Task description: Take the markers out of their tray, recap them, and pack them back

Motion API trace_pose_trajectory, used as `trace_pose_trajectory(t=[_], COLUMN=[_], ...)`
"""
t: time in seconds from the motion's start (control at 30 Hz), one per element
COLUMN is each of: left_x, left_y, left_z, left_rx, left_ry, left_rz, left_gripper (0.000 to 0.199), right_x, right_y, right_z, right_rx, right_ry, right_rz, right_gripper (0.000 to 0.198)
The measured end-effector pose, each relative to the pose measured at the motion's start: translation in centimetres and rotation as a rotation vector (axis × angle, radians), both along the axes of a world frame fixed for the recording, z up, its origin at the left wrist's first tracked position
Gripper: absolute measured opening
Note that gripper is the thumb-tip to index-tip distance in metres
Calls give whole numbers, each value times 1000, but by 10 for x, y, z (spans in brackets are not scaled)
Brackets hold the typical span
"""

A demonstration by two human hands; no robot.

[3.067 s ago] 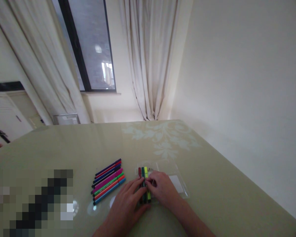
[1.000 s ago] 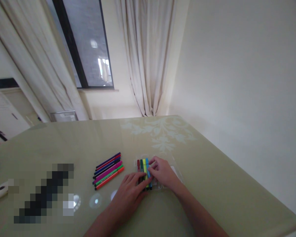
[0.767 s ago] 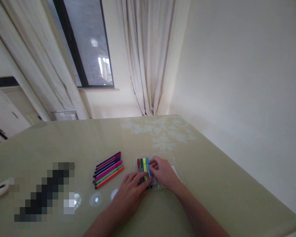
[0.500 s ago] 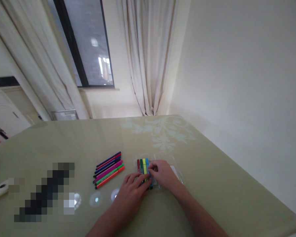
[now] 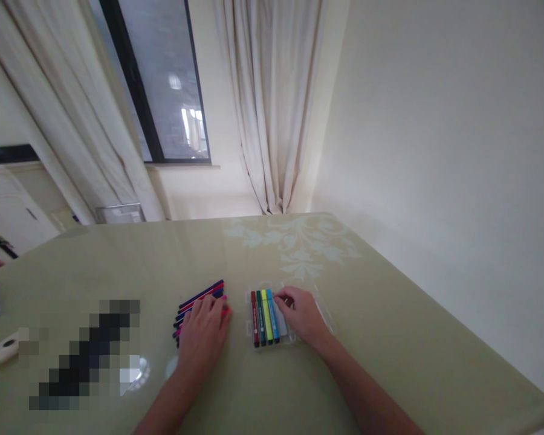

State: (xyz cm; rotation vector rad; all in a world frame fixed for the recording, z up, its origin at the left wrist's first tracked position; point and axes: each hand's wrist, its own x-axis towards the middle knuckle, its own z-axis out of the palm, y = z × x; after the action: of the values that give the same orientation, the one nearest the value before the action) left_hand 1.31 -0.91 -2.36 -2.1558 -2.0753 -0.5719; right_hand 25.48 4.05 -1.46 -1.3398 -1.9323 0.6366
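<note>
My left hand (image 5: 204, 326) lies over a row of loose felt-tip pens (image 5: 198, 295), its fingers stretched across them and hiding most of the pink, green and orange ones. A clear plastic case (image 5: 249, 329) is open on the table to the right. Side by side in its left part are a dark red felt-tip pen (image 5: 254, 320), a dark green one (image 5: 260, 319), a yellow one (image 5: 266, 317) and a blue one (image 5: 272, 317). My right hand (image 5: 303, 313) rests over the case just right of the blue pen, thumb and fingertips closed together; anything between them is hidden.
A long dark pixelated object (image 5: 84, 356) and a white rounded item (image 5: 0, 350) lie on the left of the glossy table (image 5: 263, 399). Behind the table are curtains (image 5: 276, 109) and a window (image 5: 163, 78). A wall (image 5: 444, 151) borders the right side.
My left hand has left the pens in the case and moved left onto the loose row. All four pens in the case now show fully. My right hand has barely moved.
</note>
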Motion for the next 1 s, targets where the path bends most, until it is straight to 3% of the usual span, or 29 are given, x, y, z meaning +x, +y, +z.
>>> trace_pose_trajectory(t=[0.17,0.37,0.53,0.63,0.73,0.83,1.0], left_x=[7,2,5,7,7,10,22], left_y=[-1,0,-1,1,4,3,-5], left_z=[-5,-6,-2,2,5,8,16], left_rx=[-129,-48,-68,-23,-19,-138,-297], left_ry=[-71,-88,-175,-385,-722,-1056,-1544], left_rz=[-106,-3,-104,-116,-94,-88,-149], left_gripper=[23,27,22,26,39,49,47], right_x=[0,0,-1,-1,-2,-4,-11], right_y=[1,1,0,-1,-2,-4,-10], right_z=[0,0,0,1,3,5,6], right_rx=[1,25,29,37,44,26,-109], right_ry=[35,55,56,85,112,134,256], right_rz=[-19,-17,-8,-8,1,20,132], right_gripper=[17,18,17,17,18,18,21])
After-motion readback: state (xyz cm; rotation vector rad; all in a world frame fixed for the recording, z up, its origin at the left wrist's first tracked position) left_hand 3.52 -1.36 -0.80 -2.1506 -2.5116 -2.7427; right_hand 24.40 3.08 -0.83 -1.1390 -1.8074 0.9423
